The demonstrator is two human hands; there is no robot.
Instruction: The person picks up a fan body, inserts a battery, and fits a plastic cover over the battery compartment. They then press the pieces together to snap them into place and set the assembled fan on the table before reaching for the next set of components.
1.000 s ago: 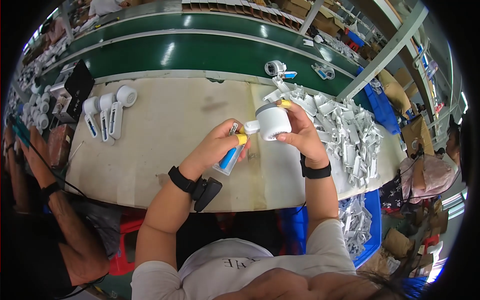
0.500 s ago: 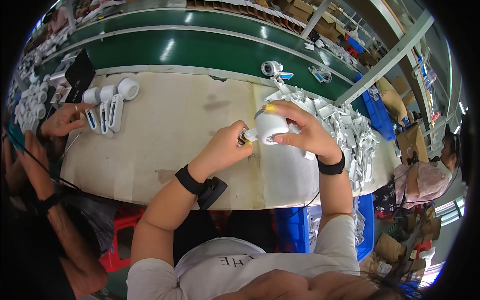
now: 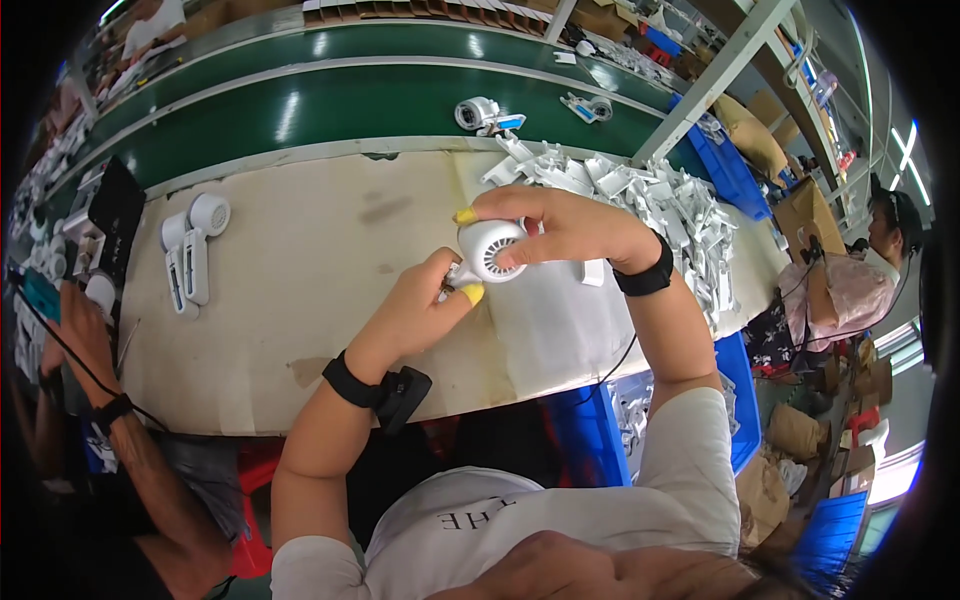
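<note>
A small white handheld fan point(image 3: 484, 244) with a round, slotted head is held between my hands above the table point(image 3: 400, 225). My left hand point(image 3: 412, 303) is closed on the narrow handle end, where a bit of metal shows by the fingers. My right hand point(image 3: 570, 228) grips the round head from the right, thumb on the slotted face. Yellow wrapping covers a fingertip on the right hand and a left digit. Just right of the fan lies a white plastic piece point(image 3: 592, 272), partly behind my right hand.
White plastic parts point(image 3: 660, 215) lie heaped at the right. Two white fans point(image 3: 190, 250) rest at the left, near a co-worker's hand point(image 3: 85, 325) and a black box point(image 3: 110, 215). More fans point(image 3: 485, 115) sit on the green conveyor point(image 3: 370, 110). A blue crate point(image 3: 590, 430) stands below the table edge.
The fan in my hands has turned, so its slotted face shows more. At the left, three standing fans have become two, and the co-worker's hand has moved away. The view has shifted.
</note>
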